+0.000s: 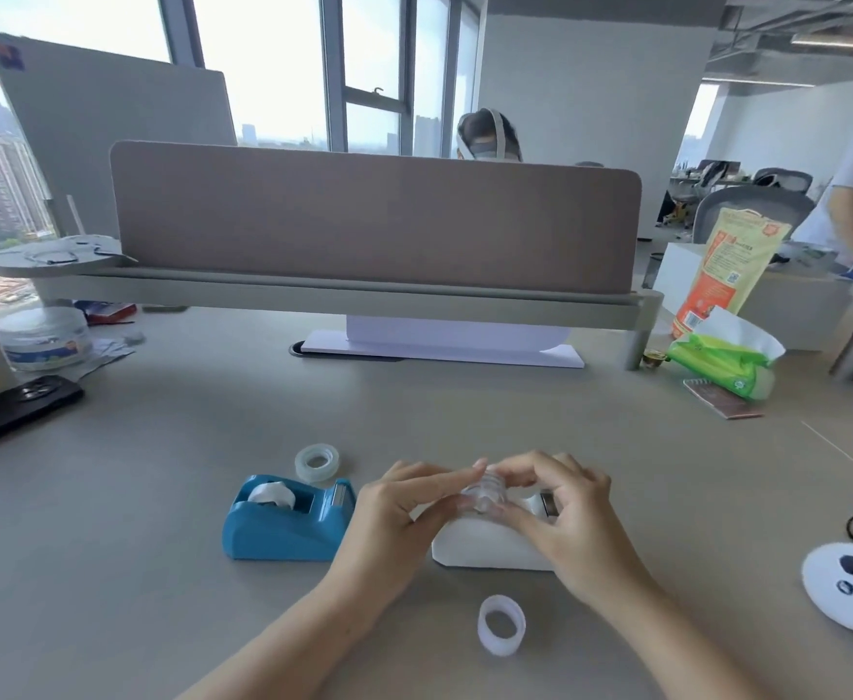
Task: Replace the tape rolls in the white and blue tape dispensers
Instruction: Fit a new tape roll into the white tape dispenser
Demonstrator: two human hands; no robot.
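Showing smooth glossy plastic on the blue dispenser (283, 527), shiny clear film on the tape roll (317, 462) just behind it.

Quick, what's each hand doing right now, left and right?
Left hand: pinching the clear tape roll above the white dispenser.
Right hand: pinching the same roll from the other side.

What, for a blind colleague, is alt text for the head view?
The left hand and right hand pinch a clear tape roll over the white dispenser. A blue dispenser stands beside it; a spare roll and white ring lie loose.
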